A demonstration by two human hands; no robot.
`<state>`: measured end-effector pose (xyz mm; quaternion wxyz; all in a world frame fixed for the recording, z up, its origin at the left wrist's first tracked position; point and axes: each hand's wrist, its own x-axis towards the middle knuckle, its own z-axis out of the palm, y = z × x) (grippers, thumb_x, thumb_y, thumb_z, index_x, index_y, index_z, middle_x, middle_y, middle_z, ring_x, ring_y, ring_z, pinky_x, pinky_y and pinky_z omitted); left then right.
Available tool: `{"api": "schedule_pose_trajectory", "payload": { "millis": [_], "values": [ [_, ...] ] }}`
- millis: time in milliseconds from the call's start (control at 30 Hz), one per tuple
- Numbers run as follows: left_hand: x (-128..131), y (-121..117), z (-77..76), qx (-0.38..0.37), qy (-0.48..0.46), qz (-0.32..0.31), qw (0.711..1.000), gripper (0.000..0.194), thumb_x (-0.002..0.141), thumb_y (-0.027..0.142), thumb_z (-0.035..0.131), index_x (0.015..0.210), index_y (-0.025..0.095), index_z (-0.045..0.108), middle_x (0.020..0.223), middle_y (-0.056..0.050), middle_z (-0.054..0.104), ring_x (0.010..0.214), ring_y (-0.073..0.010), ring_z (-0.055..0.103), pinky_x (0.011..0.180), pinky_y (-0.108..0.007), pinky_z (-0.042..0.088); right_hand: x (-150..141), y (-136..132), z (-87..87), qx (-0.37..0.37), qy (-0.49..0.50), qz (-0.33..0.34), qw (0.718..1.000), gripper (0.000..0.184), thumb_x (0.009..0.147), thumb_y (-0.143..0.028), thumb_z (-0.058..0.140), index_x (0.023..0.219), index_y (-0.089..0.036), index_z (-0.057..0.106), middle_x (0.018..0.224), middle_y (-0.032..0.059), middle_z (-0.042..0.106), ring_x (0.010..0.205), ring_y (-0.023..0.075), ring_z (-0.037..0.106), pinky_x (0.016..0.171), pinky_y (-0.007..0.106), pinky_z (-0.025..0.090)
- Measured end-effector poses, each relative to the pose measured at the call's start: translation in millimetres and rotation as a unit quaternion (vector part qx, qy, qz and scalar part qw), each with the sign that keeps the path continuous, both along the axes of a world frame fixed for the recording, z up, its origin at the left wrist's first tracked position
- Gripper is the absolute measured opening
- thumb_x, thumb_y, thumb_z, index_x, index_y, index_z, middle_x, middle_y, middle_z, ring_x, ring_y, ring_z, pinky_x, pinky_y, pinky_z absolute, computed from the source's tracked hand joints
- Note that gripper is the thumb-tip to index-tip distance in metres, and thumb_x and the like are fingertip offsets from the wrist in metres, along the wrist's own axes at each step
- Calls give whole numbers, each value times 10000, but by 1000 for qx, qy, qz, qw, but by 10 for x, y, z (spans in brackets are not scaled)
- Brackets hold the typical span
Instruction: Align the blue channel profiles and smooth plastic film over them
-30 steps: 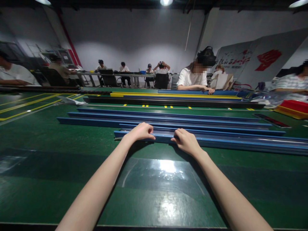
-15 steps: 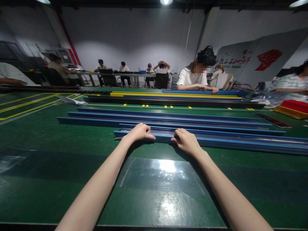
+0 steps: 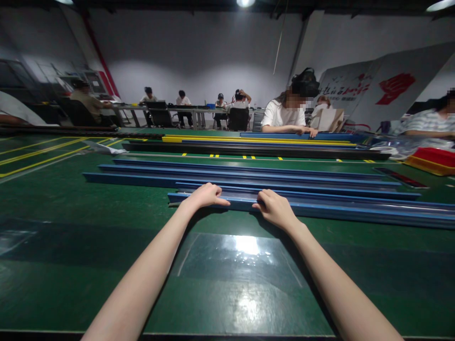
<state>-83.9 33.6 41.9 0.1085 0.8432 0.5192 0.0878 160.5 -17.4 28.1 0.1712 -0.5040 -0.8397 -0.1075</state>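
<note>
A long blue channel rail (image 3: 341,211) lies across the green table, its left end a little left of my hands. My left hand (image 3: 208,195) grips its near wall close to that end, thumb on the outer face and fingers hidden inside the channel. Farther right on the same wall, my right hand (image 3: 273,206) is closed with its fingers curled over the edge. Just beyond lie more blue rails (image 3: 142,179), roughly parallel to the held one. A thin grey strip (image 3: 173,205) pokes out under the rail's left end.
A clear plastic sheet (image 3: 227,265) covers the near part of the green table (image 3: 71,199). Farther back lie a black rail (image 3: 302,153) and a yellow rail (image 3: 213,139). A co-worker (image 3: 286,116) leans over the far side. Red and yellow trays (image 3: 432,160) stand at right.
Both hands keep the same hold on the blue rail, which has not visibly moved. In the background, a seated person's raised arms have shifted slightly.
</note>
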Motion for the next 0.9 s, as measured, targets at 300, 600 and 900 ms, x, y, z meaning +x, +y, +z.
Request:
{"api": "schedule_pose_trajectory", "payload": {
  "millis": [300,600,900],
  "values": [
    [24,-48,67,25,45,-1,999,471,634,657,519,552,194,538,503,2,474,525,-150,452,511,-242,279,-5,-5,8,-7,-2,-4,1000,169,845,-346,468,795,-193,518,834,45,586,800,166,507,625,247,312],
    [9,-57,39,8,49,20,999,509,629,697,477,659,201,585,602,-11,575,570,-166,505,517,-242,300,-6,-3,6,-7,0,-2,1000,182,851,-353,457,801,-191,522,828,47,587,800,167,509,622,246,311],
    [24,-88,67,-12,64,25,998,521,635,712,434,760,240,614,725,-24,642,675,-214,576,579,-259,344,-19,-10,-30,-20,-56,-2,998,241,892,-350,366,851,-179,530,846,62,605,798,172,523,645,251,311]
  ]
}}
